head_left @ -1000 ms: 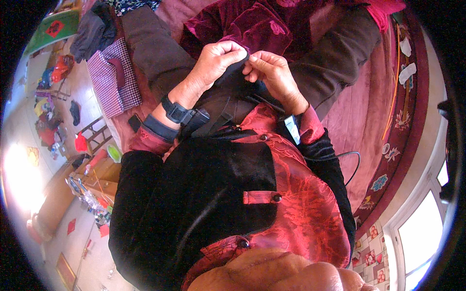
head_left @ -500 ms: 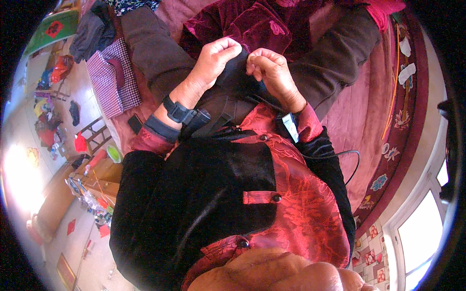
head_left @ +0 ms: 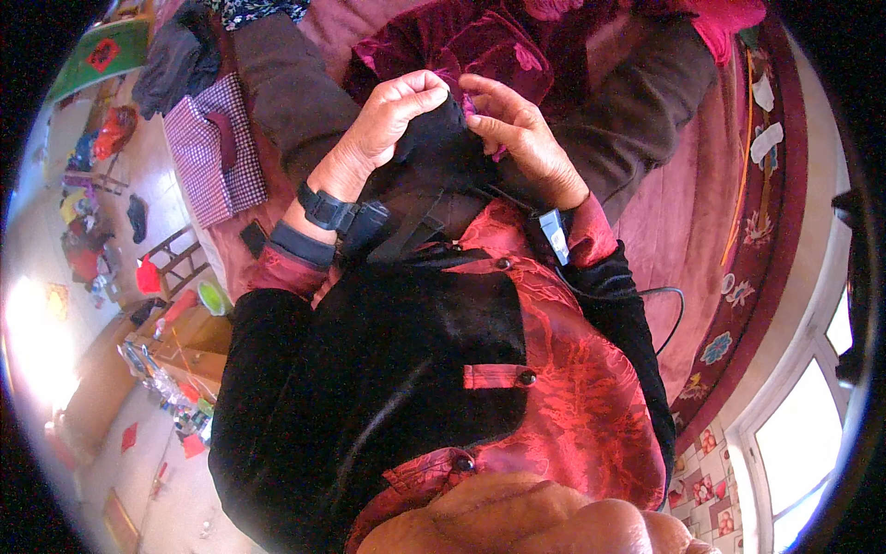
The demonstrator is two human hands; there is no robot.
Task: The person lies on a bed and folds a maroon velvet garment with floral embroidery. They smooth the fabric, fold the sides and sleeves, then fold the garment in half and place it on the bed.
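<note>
A black cloth (head_left: pixel 432 138) with a magenta strip along its right edge hangs between my hands, over my lap. My left hand (head_left: pixel 392 115) pinches its upper edge between thumb and forefinger. On the other side, my right hand (head_left: pixel 521 129) has its thumb and forefinger around the magenta edge, the fingers loosely curved. Just beyond my hands lies a dark magenta velvet cloth (head_left: pixel 489 55), spread between my legs. Anything as small as a needle or thread between the fingertips is too small to make out.
I sit on a pink bedspread (head_left: pixel 655 231). At left lie a checked folded cloth (head_left: pixel 208 152), dark clothing (head_left: pixel 180 69) and a black phone (head_left: pixel 255 237). A black cable (head_left: pixel 669 305) loops beside my right sleeve. Past the bed's left edge stands a wooden cabinet (head_left: pixel 189 346).
My right hand has opened from a tight pinch to a looser hold, its fingers higher. The magenta edge now shows beside it. My left hand has shifted slightly left, still pinching.
</note>
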